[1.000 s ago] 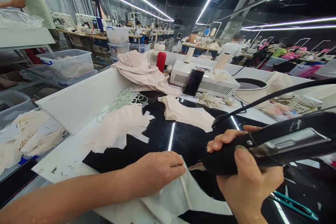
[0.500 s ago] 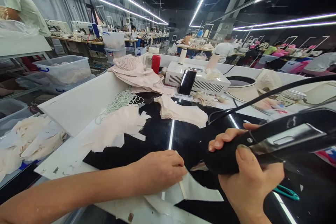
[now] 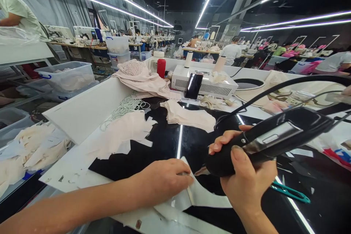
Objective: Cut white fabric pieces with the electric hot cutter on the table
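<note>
My right hand (image 3: 246, 179) is wrapped around a black corded hand tool (image 3: 276, 137) with a silver plate on its side. The tool's metal tip (image 3: 202, 171) points left, close beside a curved pale fabric piece (image 3: 210, 196). My left hand (image 3: 167, 177) is closed at that fabric, fingertips curled down on a narrow cream strip along its edge. Whatever lies under the left palm is hidden. Both hands are above a glossy black work surface (image 3: 192, 142). A teal-handled tool (image 3: 292, 191) rests to the right of my right hand.
Pale cut fabric pieces (image 3: 123, 133) and a neat fabric stack (image 3: 189, 115) lie beyond my hands. Behind them stand a white vented machine (image 3: 208, 80), a phone (image 3: 194, 86) and a red bottle (image 3: 161, 68). A thick black cable (image 3: 287, 85) arches from the right. Co-workers sit farther off.
My right hand has moved left with the black tool, bringing its tip nearer my left hand and the fabric. My left hand stays at about the same spot on the fabric.
</note>
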Tool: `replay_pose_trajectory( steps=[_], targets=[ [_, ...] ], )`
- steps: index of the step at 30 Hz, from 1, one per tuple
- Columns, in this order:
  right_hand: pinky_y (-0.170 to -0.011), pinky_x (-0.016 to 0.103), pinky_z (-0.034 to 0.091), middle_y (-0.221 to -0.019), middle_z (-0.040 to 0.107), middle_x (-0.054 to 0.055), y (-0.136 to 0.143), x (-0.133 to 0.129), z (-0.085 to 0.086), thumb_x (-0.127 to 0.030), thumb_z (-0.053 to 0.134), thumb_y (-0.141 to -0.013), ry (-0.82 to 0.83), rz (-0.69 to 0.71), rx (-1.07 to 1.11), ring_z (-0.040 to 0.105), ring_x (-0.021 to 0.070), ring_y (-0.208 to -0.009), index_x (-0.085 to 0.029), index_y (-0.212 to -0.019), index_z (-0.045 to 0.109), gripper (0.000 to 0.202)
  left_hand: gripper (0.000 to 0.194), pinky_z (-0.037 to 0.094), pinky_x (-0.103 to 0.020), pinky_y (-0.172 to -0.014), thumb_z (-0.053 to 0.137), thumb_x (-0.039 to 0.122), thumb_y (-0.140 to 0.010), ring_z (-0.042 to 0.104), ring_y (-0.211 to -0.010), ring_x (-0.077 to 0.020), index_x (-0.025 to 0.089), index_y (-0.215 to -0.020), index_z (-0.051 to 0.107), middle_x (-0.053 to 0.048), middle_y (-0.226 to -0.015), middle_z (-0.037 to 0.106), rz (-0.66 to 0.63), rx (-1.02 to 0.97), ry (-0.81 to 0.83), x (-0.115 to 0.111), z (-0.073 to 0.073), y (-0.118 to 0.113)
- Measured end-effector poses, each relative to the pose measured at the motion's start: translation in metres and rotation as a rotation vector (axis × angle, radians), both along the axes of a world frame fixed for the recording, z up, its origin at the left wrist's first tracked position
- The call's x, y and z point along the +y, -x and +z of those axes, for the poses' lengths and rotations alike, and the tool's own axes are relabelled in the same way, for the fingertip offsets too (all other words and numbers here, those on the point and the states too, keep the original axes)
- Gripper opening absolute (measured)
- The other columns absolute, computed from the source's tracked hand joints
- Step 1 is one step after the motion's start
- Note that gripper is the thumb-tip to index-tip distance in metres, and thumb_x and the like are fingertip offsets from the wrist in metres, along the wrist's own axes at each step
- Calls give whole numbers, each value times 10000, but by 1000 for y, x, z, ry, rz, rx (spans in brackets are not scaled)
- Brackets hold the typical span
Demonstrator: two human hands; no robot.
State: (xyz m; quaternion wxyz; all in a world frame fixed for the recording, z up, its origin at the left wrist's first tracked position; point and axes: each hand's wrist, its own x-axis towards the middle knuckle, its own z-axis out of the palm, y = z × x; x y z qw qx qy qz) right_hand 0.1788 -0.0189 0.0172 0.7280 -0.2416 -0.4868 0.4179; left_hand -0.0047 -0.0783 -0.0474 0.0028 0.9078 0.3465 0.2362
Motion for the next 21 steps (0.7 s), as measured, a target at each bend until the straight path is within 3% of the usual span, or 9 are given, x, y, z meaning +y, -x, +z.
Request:
replay_pose_trajectory(
  steps=[9, 16, 21],
  targets=[
    [-604, 335, 614, -831, 698, -28, -2, -3, -3, -327, 884, -849, 33, -4, -37, 652, 159, -648, -266, -1141, 661, 373, 202, 647, -305, -939, 563, 98, -1100, 735, -1095, -209, 166, -1251, 678, -104, -1256, 719, 2, 28, -52, -2, -6, -1],
    [-518, 316, 592, -777, 699, -29, -8, -7, 6, -311, 911, -785, 24, -33, 21, 649, 165, -584, -250, -1102, 701, 385, 232, 646, -316, -950, 566, 98, -1096, 720, -1120, -216, 185, -1284, 671, -122, -1283, 704, -3, 39, -68, -4, -6, 0],
    [-549, 317, 604, -806, 702, -27, -8, -10, 0, -317, 908, -810, 32, -26, -2, 648, 159, -616, -259, -1123, 689, 386, 242, 649, -333, -950, 579, 92, -1087, 721, -1124, -232, 176, -1296, 666, -121, -1275, 705, -4, 40, -72, -4, -6, 0]
  ],
)
